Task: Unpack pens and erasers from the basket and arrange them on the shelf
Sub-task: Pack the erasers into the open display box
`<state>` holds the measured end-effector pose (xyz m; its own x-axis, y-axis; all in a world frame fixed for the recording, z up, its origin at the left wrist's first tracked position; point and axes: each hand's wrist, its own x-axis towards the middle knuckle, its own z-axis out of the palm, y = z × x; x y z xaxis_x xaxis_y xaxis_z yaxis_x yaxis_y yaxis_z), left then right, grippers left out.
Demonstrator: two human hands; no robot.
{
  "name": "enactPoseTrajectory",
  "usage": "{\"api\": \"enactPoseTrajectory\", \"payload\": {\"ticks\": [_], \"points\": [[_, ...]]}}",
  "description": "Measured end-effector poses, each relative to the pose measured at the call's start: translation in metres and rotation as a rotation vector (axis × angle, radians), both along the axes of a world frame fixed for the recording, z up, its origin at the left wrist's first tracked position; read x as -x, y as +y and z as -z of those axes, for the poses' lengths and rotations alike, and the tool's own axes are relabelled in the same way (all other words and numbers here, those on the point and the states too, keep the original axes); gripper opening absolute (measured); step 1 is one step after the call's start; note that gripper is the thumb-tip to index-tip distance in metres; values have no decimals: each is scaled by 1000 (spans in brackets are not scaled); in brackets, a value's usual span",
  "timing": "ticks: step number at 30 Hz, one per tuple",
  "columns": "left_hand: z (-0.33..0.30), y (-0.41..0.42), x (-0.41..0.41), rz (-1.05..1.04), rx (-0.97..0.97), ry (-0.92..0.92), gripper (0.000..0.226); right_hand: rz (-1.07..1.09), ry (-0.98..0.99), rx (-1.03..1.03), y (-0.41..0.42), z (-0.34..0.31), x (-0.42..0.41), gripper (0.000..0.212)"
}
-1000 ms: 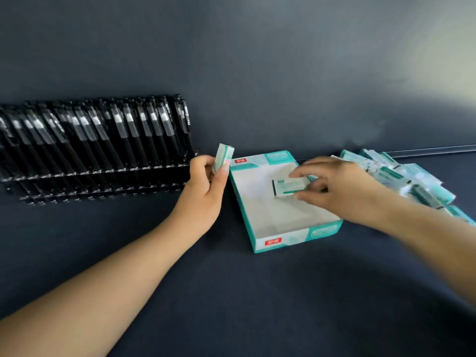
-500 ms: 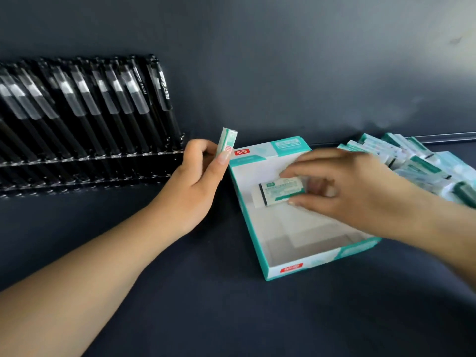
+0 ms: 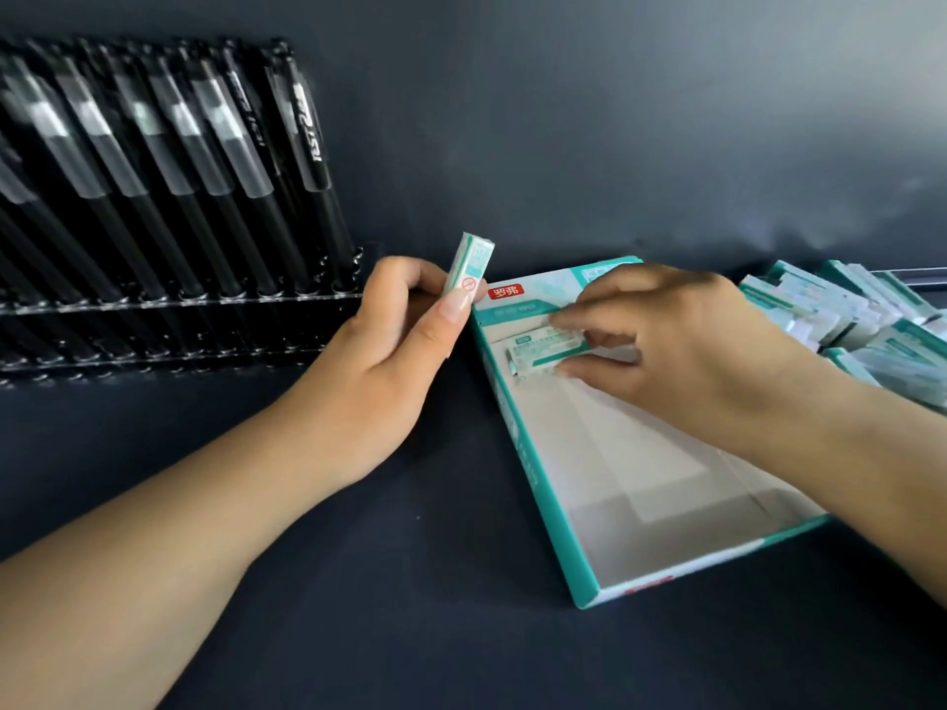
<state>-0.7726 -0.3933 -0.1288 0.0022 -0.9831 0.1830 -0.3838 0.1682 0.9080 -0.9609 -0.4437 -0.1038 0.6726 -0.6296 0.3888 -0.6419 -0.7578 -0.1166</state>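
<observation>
An open white and teal carton (image 3: 558, 509) lies flat on the dark shelf. My right hand (image 3: 686, 345) reaches into its far left corner and pinches a wrapped white and teal eraser (image 3: 538, 351) low against the carton's floor. My left hand (image 3: 379, 361) is just left of the carton and holds a second wrapped eraser (image 3: 469, 266) upright between thumb and fingers. A row of black pens (image 3: 169, 161) leans in a clear rack at the left.
A loose pile of wrapped erasers (image 3: 845, 315) lies at the right, behind my right wrist. The clear pen rack (image 3: 179, 304) stands against the dark back wall. Dark shelf surface (image 3: 410, 607) stretches in front of the carton.
My right hand has carried its eraser left and down into the carton's far left corner. My left hand keeps its eraser upright. The view has moved closer.
</observation>
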Motion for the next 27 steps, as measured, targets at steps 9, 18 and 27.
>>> {"api": "enactPoseTrajectory", "payload": {"ticks": [9, 18, 27], "points": [[1, -1, 0, 8, 55, -38, 14, 114, -98, -272, -1, -2, 2, 17], [3, -1, 0, -7, 74, -113, 21, 214, -46, -321, 2, -5, -3, 9], [-7, 5, 11, -28, 159, -157, 15, 204, 80, -372, 6, -19, -1, 17]]}}
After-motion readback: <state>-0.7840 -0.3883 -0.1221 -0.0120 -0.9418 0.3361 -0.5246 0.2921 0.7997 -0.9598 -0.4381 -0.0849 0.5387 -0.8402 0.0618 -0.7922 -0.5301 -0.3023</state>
